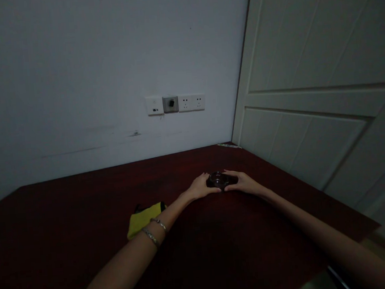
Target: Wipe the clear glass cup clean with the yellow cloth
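A small dark, glossy round dish [217, 181], glassy in look, sits toward the far right part of the dark red table. My left hand [201, 187] curves round its left side, thumb along the near edge. From the right, my right hand [241, 181] grips the other side, its thumb also at the front. The two thumb tips almost meet before the dish. Its contents, if any, are too dark to make out. Beside my left forearm, and partly hidden by it, lies a yellow pouch-like item [143, 219] with black trim.
The dark red table [83, 208] runs back to a pale wall with a row of sockets [191, 102] and a grey switch plate [170, 104]. A thin printed strip [229, 146] lies at the far corner. White panelled doors [298, 126] border the right side.
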`<state>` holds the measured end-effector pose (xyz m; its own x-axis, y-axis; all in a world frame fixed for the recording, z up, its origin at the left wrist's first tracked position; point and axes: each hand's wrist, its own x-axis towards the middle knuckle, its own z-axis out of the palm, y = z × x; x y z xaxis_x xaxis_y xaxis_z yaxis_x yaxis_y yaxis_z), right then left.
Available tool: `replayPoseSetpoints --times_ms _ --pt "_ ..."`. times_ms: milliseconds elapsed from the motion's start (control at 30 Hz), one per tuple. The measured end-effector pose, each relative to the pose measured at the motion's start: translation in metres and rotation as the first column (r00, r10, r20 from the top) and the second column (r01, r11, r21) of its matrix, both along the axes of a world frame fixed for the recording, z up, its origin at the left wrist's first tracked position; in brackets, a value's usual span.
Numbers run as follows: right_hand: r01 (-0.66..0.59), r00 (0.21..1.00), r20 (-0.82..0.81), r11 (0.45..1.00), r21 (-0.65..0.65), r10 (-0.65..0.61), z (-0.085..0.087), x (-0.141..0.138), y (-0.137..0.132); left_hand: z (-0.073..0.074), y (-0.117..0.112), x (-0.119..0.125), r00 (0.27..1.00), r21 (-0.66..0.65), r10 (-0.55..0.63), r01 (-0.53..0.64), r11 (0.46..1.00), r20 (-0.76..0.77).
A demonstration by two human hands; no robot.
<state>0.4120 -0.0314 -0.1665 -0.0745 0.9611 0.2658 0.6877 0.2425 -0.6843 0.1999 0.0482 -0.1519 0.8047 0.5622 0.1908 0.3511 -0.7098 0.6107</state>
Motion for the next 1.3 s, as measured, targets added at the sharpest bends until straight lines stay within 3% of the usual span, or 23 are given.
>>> replayPoseSetpoints --times_ms 167,300,400,500,567,700,867,967,1100,1300 --pt "0.031 0.999 0.012 0.999 -0.043 -0.03 0.01 0.003 -0.004 0.011 -0.005 -0.012 0.998 -0.028 0.051 -0.052 0.998 -0.043" --pt "0.143 0.99 -0.002 0.987 0.073 -0.143 0.041 -0.009 -0.01 0.025 0.004 -0.044 0.98 -0.049 0.195 -0.197 0.979 -0.03" --pt "0.161 0.986 -0.014 0.947 0.278 -0.164 0.067 -0.044 -0.01 0.036 0.021 -0.08 0.94 -0.048 0.341 -0.341 0.939 0.005" --pt "0.009 0.992 0.109 0.921 0.391 -0.056 0.079 -0.097 -0.002 0.041 0.038 -0.125 0.856 -0.054 0.514 -0.511 0.858 0.062" --pt "-0.107 0.972 0.235 0.924 0.367 0.02 0.075 -0.134 0.011 0.039 0.046 -0.16 0.776 -0.066 0.623 -0.62 0.782 0.1" --pt "-0.188 0.952 0.292 0.932 0.309 0.096 0.049 -0.192 0.047 0.024 0.045 -0.234 0.631 -0.077 0.765 -0.762 0.642 0.129" --pt "-0.175 0.942 0.321 0.956 0.236 0.093 0.012 -0.224 0.078 0.007 0.03 -0.298 0.53 -0.061 0.841 -0.841 0.538 0.105" --pt "-0.156 0.94 0.332 0.965 0.211 0.08 -0.002 -0.226 0.081 0.003 0.027 -0.31 0.538 -0.032 0.839 -0.84 0.542 0.076" --pt "-0.114 0.943 0.33 0.971 0.208 0.04 -0.011 -0.223 0.077 0.0 0.026 -0.307 0.58 0.009 0.815 -0.815 0.58 0.012" --pt "-0.068 0.957 0.291 0.961 0.267 -0.013 0.004 -0.228 0.063 0.001 0.021 -0.304 0.6 0.036 0.799 -0.798 0.601 -0.047"
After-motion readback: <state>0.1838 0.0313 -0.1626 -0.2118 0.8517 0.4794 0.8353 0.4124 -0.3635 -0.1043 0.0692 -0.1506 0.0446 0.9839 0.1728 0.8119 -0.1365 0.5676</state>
